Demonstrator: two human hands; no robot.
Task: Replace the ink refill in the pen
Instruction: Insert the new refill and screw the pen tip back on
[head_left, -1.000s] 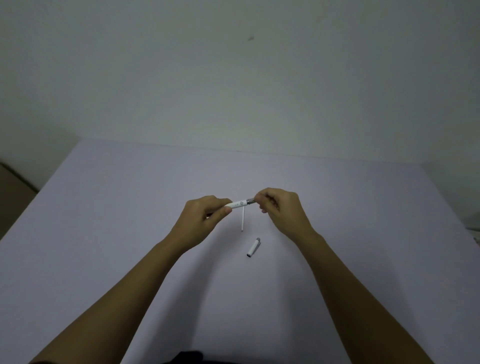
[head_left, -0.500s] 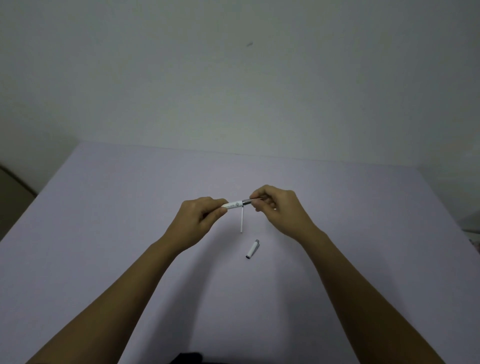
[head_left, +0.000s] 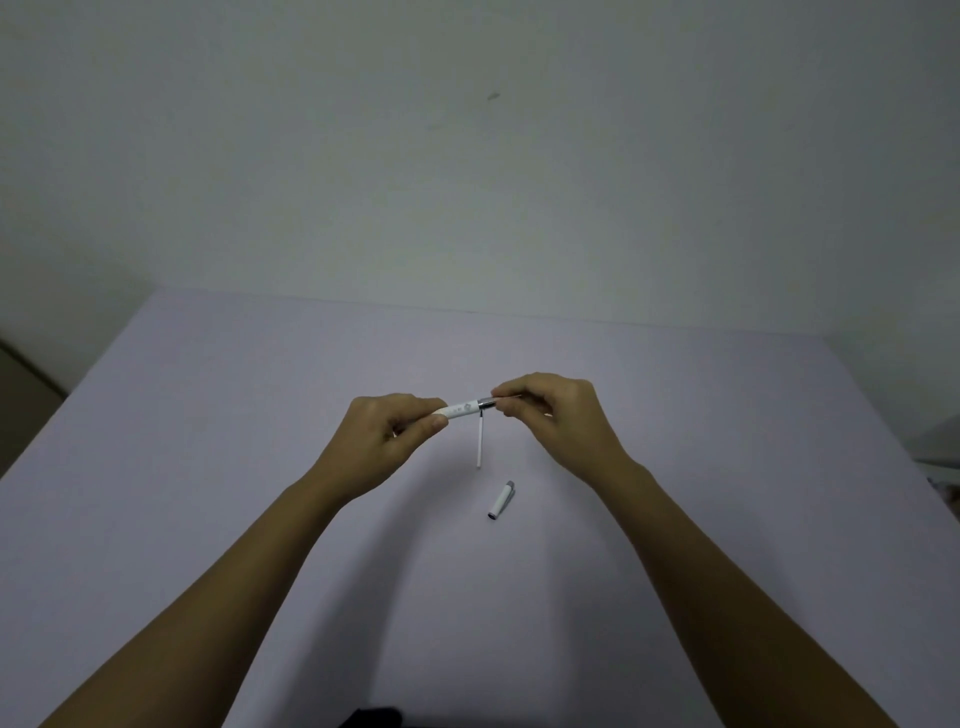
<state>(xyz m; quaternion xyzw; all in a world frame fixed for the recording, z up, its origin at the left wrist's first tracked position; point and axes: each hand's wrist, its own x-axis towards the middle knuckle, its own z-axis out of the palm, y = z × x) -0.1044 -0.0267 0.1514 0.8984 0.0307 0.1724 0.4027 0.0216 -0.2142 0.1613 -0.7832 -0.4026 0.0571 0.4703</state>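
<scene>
Both our hands are gripping the pen above the desk.

We're holding the white pen barrel (head_left: 461, 409) level over the pale lilac desk (head_left: 208, 441), our left hand (head_left: 382, 441) wrapping its fingers (head_left: 434, 422) tight around the barrel's left end. Our right hand (head_left: 558, 415) is pinching its fingers (head_left: 511, 400) closed on the grey metal section (head_left: 487, 401) at the barrel's right end. A thin white refill (head_left: 481, 440) is lying on the desk just below the pen, pointing toward us. The white cap (head_left: 502, 499) is resting nearer us, apart from the refill, tilted slightly.
</scene>
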